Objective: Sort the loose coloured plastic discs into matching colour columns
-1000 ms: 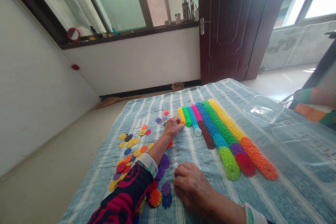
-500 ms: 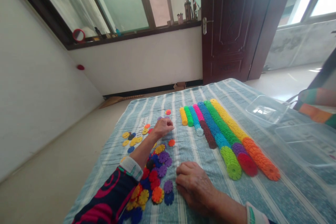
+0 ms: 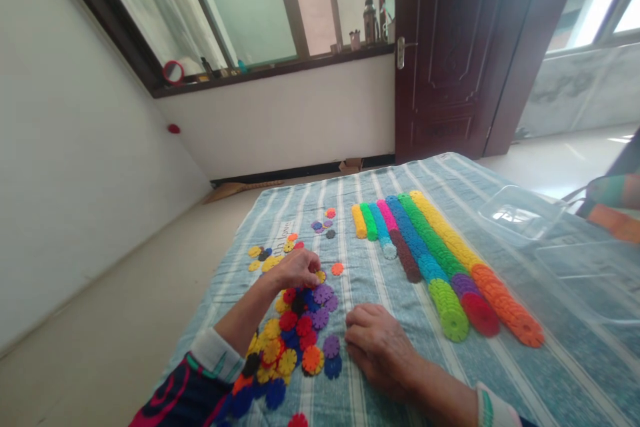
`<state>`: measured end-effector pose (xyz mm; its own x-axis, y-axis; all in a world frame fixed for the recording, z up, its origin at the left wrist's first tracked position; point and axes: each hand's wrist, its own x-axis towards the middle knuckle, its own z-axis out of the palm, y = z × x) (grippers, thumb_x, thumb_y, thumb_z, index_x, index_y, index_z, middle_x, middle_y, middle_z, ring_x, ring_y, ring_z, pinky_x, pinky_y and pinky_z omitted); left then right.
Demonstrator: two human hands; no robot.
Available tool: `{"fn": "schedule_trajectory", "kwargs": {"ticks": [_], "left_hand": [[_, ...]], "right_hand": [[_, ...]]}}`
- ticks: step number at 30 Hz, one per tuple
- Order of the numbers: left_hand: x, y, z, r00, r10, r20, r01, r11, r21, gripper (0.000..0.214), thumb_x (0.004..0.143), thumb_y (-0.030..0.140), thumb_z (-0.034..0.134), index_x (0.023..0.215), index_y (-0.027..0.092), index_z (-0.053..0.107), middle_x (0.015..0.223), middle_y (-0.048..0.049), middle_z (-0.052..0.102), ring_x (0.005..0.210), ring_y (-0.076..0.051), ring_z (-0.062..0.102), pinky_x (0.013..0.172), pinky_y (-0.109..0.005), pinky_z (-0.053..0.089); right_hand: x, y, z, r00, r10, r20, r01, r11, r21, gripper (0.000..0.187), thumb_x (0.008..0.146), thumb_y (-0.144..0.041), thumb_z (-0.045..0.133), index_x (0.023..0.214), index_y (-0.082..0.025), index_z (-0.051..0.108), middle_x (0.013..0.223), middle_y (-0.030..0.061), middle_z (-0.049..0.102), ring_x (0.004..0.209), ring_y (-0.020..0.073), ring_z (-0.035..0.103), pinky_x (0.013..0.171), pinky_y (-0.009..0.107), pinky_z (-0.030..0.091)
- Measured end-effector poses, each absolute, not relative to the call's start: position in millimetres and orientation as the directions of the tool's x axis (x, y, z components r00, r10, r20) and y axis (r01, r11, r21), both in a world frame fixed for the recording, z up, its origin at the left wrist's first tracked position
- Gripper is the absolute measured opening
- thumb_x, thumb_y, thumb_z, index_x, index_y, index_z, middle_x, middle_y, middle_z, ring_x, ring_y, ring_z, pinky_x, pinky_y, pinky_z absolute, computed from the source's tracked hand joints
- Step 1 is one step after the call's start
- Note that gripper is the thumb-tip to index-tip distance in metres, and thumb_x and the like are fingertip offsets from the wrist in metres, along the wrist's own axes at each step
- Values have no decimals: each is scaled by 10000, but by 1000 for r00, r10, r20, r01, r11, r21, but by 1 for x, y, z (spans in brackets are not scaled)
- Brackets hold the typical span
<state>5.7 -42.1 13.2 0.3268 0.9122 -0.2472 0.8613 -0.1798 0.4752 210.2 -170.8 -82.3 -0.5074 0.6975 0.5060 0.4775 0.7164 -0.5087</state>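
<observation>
My left hand (image 3: 299,269) is over the far end of a loose pile of notched plastic discs (image 3: 304,325), its fingers pinched at the edge of a yellow disc (image 3: 321,276). Red, purple, blue, yellow and black discs overlap in that pile. My right hand (image 3: 381,351) rests on the cloth with its fingers curled under; what they hold, if anything, is hidden. Just left of its knuckles lie a purple disc (image 3: 331,346) and a blue disc (image 3: 333,367). An orange disc (image 3: 337,269) is a little right of my left fingertips.
Several rows of discs sorted by colour, such as a yellow row (image 3: 440,227) and an orange row (image 3: 507,307), lie on the right of the striped cloth (image 3: 310,197). Clear plastic boxes (image 3: 523,213) stand farther right. A small dark disc (image 3: 331,234) lies beyond my left hand.
My left hand has come back towards me, from the small far group of discs to the pile's yellow disc. A dark disc now shows near that group. My right hand has stayed put.
</observation>
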Motion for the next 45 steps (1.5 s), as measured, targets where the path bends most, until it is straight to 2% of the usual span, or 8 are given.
{"fn": "schedule_trajectory", "kwargs": {"ticks": [3,12,18,23,30,40,45], "left_hand": [[2,-42,15,322,919,-227,863,-187,468,127,505,246,693,617,192,667,540,60,570,541,-116,489,526,-219,316],[-9,-40,12,299,910,-286,869,-136,475,100,484,250,695,518,192,621,503,52,559,533,-123,488,502,-222,312],[-17,-30,15,309,886,-347,790,-36,612,138,502,292,699,537,170,644,501,38,555,527,-114,462,522,-231,342],[5,-20,13,259,942,-215,659,-9,752,160,526,309,708,566,163,656,518,39,548,530,-101,450,536,-235,352],[67,8,-14,174,984,-19,557,-83,826,133,578,280,673,603,151,649,542,40,546,548,-96,454,553,-237,358],[93,36,-38,150,987,51,545,-126,829,91,584,236,664,595,148,646,534,44,548,542,-97,473,543,-229,365],[95,41,-44,160,983,90,596,-169,785,95,603,239,665,631,149,673,591,29,602,578,-110,511,569,-235,389]], "right_hand": [[210,-171,-83,-506,694,512,478,720,-504,161,842,-115,564,705,-197,543,831,19,604,830,172,522,753,324,379],[210,-170,-82,-509,690,514,486,724,-489,165,848,-118,561,705,-198,540,814,16,600,813,170,516,738,326,382],[210,-170,-82,-499,691,523,483,723,-494,150,835,-128,575,705,-196,541,840,21,616,831,175,525,743,335,373],[210,-169,-81,-488,696,526,479,718,-505,146,830,-132,586,704,-193,544,853,18,627,842,175,534,746,332,368],[209,-169,-80,-487,702,519,489,712,-504,158,806,-127,606,684,-185,524,845,13,634,826,170,549,742,327,371],[208,-166,-83,-499,690,525,501,724,-475,158,811,-153,597,681,-188,513,810,11,619,811,171,548,737,324,385],[209,-168,-82,-501,694,518,497,720,-484,149,817,-140,585,693,-190,518,821,16,617,826,172,544,751,323,385]]}}
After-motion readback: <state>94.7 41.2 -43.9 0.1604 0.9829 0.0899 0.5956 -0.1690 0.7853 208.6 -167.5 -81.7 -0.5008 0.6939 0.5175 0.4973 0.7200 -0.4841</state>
